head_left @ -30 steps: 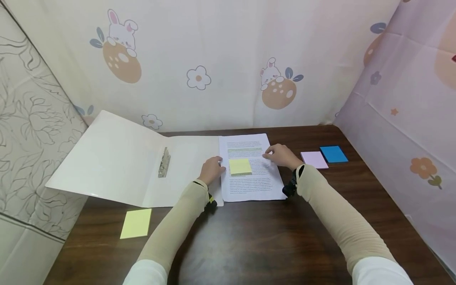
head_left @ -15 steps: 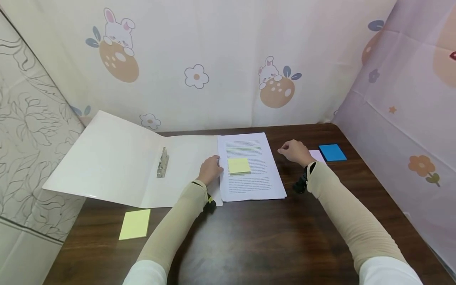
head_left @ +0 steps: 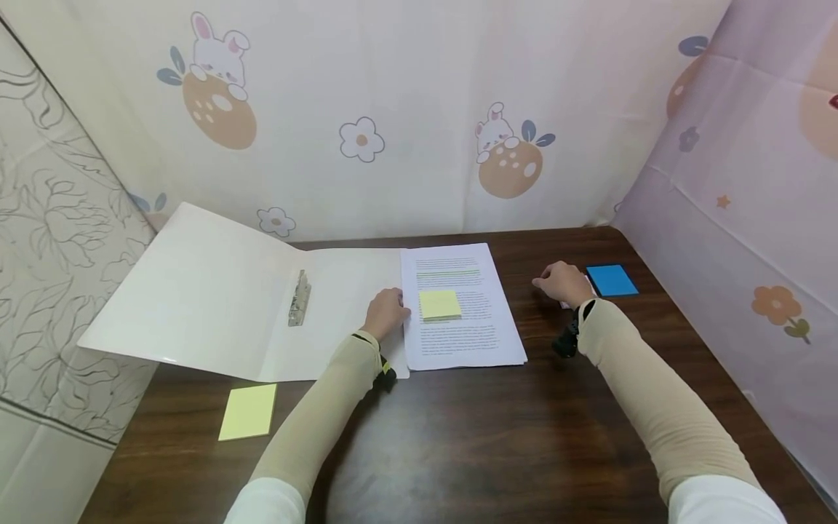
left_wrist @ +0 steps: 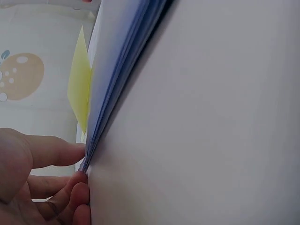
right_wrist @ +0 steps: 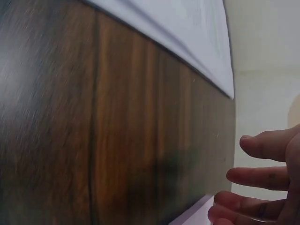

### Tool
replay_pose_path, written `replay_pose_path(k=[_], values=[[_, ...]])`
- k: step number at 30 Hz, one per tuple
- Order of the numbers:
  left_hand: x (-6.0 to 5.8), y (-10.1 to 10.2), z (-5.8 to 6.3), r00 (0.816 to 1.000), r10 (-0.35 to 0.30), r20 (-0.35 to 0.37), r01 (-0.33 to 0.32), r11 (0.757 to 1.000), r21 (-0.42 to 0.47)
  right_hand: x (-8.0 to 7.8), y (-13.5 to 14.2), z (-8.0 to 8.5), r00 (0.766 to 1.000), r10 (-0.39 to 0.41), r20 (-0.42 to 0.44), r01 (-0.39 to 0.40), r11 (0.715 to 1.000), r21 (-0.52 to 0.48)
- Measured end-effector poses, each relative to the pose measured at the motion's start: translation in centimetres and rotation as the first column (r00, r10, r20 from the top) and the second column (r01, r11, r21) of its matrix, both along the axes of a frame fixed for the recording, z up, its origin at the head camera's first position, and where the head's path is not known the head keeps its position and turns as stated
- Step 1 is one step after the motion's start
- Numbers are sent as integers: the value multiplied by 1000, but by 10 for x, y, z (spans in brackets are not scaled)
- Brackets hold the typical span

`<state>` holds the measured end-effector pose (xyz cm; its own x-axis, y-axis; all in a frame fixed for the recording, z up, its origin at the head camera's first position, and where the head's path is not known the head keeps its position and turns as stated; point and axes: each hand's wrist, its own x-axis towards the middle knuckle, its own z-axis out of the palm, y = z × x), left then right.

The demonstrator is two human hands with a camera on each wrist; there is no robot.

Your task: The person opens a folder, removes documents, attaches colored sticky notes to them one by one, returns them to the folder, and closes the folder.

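Note:
A stack of printed paper [head_left: 481,338] lies over the right edge of an open white binder [head_left: 353,280], with green highlighted lines near its top. A yellow sticky note pad [head_left: 440,305] rests on the printed text. My left hand [head_left: 385,313] pinches the stack's left edge between thumb and fingers; the layered sheets show in the left wrist view. My right hand [head_left: 564,282] hovers over a light purple sticky note pad [right_wrist: 196,216], mostly hiding it in the head view. Its fingers are apart and hold nothing.
A blue sticky note pad [head_left: 612,280] lies just right of my right hand. Another yellow sticky note pad [head_left: 248,412] sits at the front left. The binder's metal clip [head_left: 300,298] stands near its spine. Patterned curtains [head_left: 419,87] border the dark wooden table [head_left: 458,437].
My right hand has left the paper's right edge and moved right, over the light purple sticky note pad. My left hand has stayed on the stack's left edge.

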<state>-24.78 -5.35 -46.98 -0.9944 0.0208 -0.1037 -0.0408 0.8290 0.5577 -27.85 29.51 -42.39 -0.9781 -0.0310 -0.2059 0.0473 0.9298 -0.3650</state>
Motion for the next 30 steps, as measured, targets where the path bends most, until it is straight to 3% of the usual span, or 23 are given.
replay_pose_path(k=[12, 21, 30], values=[[0, -1, 0, 999, -14, -31, 12, 999, -35, 4, 20, -7, 996, -82, -22, 84, 992, 94], [0, -2, -1, 1000, -7, -12, 6, 1000, -27, 8, 21, -7, 987, -159, 23, 153, 975, 163], [-1, -3, -2, 1000, -13, -12, 13, 1000, 4, 13, 26, -7, 990, -142, -11, 142, 973, 180]])
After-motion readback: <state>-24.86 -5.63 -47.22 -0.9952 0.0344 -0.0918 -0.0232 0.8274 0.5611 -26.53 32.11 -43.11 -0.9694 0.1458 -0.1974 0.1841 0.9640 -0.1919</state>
